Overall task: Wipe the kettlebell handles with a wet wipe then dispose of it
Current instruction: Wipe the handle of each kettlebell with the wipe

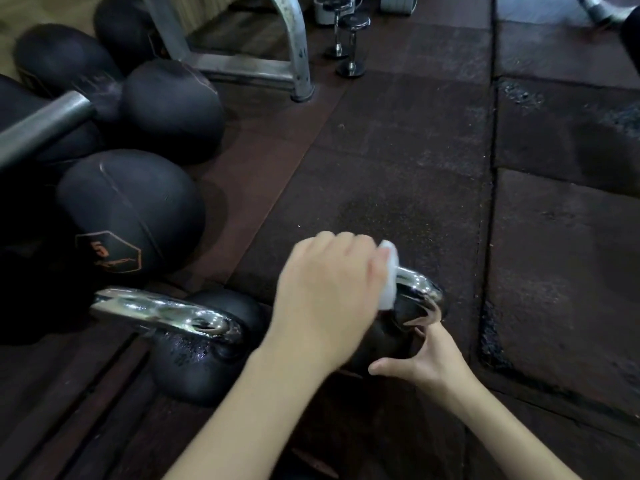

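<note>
1. A person's left hand (329, 292), lower centre of the frame, presses a white wet wipe (389, 275) against the chrome handle (420, 289) of a black kettlebell (384, 344) on the rubber floor (398, 150).
2. The right hand (424, 358), lower right, braces the bell's body, fingers spread wide and lying on it.
3. The left hand's fingers are closed around the wipe.
4. Doing it well likely means wrapping the wipe fully round the handle and sliding along its whole curve while the bell is steadied.
5. A second kettlebell (204, 358) with a chrome grip sits lower left, beside dumbbells (131, 209).
</note>
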A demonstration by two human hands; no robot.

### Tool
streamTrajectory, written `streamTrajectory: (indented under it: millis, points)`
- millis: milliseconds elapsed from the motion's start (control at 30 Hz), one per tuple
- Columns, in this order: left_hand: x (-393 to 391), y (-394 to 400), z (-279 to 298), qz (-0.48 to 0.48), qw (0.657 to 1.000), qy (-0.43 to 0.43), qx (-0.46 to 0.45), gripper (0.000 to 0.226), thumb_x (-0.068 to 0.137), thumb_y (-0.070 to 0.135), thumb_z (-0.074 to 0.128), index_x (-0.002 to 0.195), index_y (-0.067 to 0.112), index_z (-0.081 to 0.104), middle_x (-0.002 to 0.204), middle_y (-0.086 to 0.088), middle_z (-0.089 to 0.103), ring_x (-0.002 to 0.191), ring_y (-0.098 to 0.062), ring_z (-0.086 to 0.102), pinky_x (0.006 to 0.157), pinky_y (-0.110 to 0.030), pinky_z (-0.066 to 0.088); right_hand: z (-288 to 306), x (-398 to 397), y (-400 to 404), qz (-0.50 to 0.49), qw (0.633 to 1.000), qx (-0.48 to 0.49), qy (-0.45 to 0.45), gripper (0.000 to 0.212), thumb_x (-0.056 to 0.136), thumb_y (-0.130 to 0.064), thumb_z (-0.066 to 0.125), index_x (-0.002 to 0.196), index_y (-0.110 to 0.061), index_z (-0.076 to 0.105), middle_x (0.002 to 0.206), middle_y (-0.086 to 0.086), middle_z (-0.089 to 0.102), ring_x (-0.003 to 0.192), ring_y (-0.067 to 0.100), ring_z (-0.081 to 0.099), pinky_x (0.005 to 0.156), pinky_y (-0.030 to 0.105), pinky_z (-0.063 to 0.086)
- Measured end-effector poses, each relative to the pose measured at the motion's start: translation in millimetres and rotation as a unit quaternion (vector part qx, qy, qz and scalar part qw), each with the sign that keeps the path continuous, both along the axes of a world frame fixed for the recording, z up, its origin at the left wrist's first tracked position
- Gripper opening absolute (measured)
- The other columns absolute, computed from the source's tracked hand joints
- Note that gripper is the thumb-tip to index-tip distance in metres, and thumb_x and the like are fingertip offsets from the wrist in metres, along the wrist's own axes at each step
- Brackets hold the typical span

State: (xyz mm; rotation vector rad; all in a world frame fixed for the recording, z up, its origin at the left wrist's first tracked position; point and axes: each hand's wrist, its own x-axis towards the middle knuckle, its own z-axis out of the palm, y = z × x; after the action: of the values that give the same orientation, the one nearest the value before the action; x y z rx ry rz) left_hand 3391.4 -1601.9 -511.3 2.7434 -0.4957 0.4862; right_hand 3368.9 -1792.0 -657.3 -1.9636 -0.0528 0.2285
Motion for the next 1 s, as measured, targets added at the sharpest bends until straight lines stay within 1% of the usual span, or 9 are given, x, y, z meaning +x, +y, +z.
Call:
streamTrajectory:
  millis: [200,400,533,567,633,700,800,900,1000]
  points:
    - [4,15,-7,0.105,0.988,0.114,-0.008,0.041,0.099,0.031,0.010,0.094,0.022,0.050,0.086,0.003,0.054,0.083,-0.029,0.050,0.074,-0.045,0.045,-3,-1,1,-0.013,1.000,0.017,0.002,0.099,0.029,-0.056,0.101,0.117,-0.048,0.056,0.125,-0.022,0.063,0.114,-0.026,0.052,0.089,-0.005,0.038]
    - [4,-49,-4,0.142,0.983,0.035,0.114,0.040,0.104,0.027,0.032,0.081,0.022,0.063,0.077,-0.002,0.064,0.078,-0.031,0.055,0.075,-0.045,0.029,-15,4,-2,0.015,0.998,-0.054,-0.025,0.100,0.049,-0.062,0.098,0.137,-0.041,0.053,0.132,-0.025,0.062,0.124,-0.012,0.054,0.101,0.020,0.046]
    - [-9,-83,-14,0.104,0.991,-0.026,0.082,0.023,0.097,0.024,0.061,0.075,0.018,0.064,0.071,-0.003,0.061,0.073,-0.029,0.056,0.087,-0.046,0.043,-28,15,7,0.029,0.989,-0.143,-0.004,0.061,0.080,-0.039,0.077,0.119,-0.058,0.034,0.107,-0.039,0.021,0.122,-0.043,0.001,0.078,0.000,0.042]
    - [-12,-83,-17,0.096,0.992,-0.033,0.077,0.024,0.098,0.025,0.063,0.076,0.017,0.064,0.073,-0.004,0.060,0.074,-0.029,0.057,0.090,-0.046,0.047,-25,15,10,0.035,0.988,-0.149,-0.011,0.060,0.082,-0.032,0.077,0.120,-0.054,0.037,0.104,-0.040,0.021,0.124,-0.042,0.002,0.086,-0.008,0.032]
    - [-16,-77,-21,0.076,0.993,-0.045,0.074,0.029,0.104,0.031,0.056,0.080,0.017,0.064,0.077,-0.003,0.060,0.078,-0.028,0.057,0.092,-0.046,0.051,-9,11,15,0.023,0.992,-0.120,-0.024,0.046,0.085,-0.027,0.077,0.122,-0.043,0.055,0.105,-0.041,0.045,0.125,-0.026,0.040,0.092,-0.008,0.029]
    - [-16,-66,-20,0.060,0.994,-0.056,0.067,0.035,0.108,0.035,0.049,0.082,0.017,0.064,0.079,-0.002,0.059,0.079,-0.026,0.057,0.092,-0.043,0.051,-4,6,8,0.020,0.994,-0.098,-0.034,0.044,0.081,-0.036,0.080,0.119,-0.042,0.058,0.105,-0.031,0.064,0.111,-0.014,0.058,0.084,0.001,0.043]
    - [-12,-47,-16,0.045,0.994,-0.086,0.040,0.037,0.109,0.035,0.045,0.081,0.017,0.062,0.077,-0.002,0.057,0.077,-0.025,0.053,0.087,-0.042,0.047,-8,5,4,0.010,1.000,-0.026,0.000,0.084,0.053,-0.075,0.088,0.123,-0.041,0.059,0.114,-0.022,0.068,0.112,-0.009,0.061,0.088,0.009,0.047]
    - [-4,-25,-14,0.064,0.996,-0.059,0.034,0.042,0.112,0.035,0.035,0.083,0.018,0.061,0.078,0.000,0.057,0.077,-0.025,0.050,0.085,-0.042,0.045,-11,2,-2,-0.001,0.999,0.007,0.042,0.109,0.030,-0.067,0.100,0.127,-0.042,0.059,0.124,-0.015,0.069,0.119,0.000,0.063,0.101,0.030,0.051]
    - [0,-4,-16,0.074,0.996,0.017,0.048,0.051,0.111,0.037,0.018,0.095,0.021,0.063,0.087,0.004,0.056,0.080,-0.020,0.036,0.086,-0.040,0.039,-2,0,0,-0.012,0.999,0.027,0.032,0.108,0.022,-0.062,0.101,0.120,-0.046,0.058,0.128,-0.015,0.066,0.122,0.000,0.060,0.100,0.023,0.045]
